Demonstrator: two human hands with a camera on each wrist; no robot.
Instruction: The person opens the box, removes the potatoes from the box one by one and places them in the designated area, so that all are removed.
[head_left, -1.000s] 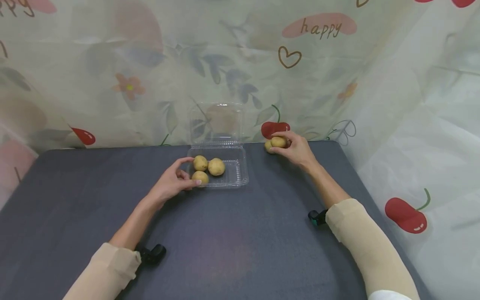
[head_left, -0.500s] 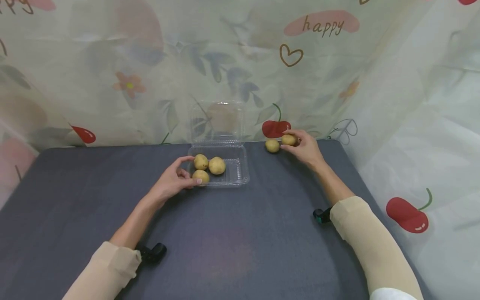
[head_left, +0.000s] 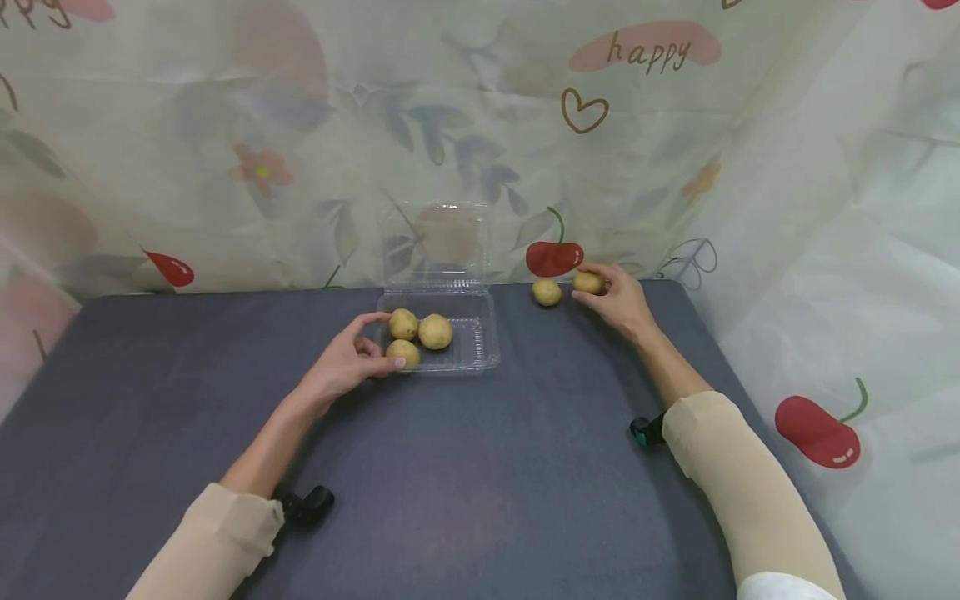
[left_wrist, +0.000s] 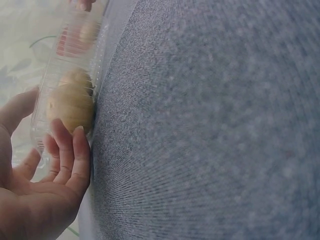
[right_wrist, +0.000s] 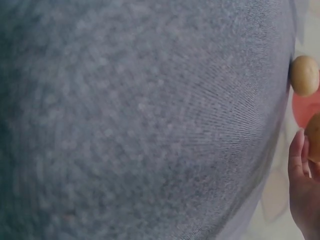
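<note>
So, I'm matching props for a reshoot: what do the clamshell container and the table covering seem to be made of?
The clamshell container: thin, glossy clear plastic, by its look; the potatoes show through its wall and its edges catch bright highlights.
The table covering: probably matte woven fabric; the wrist views show a fine, speckled grain, though I can't tell which fibre.
</note>
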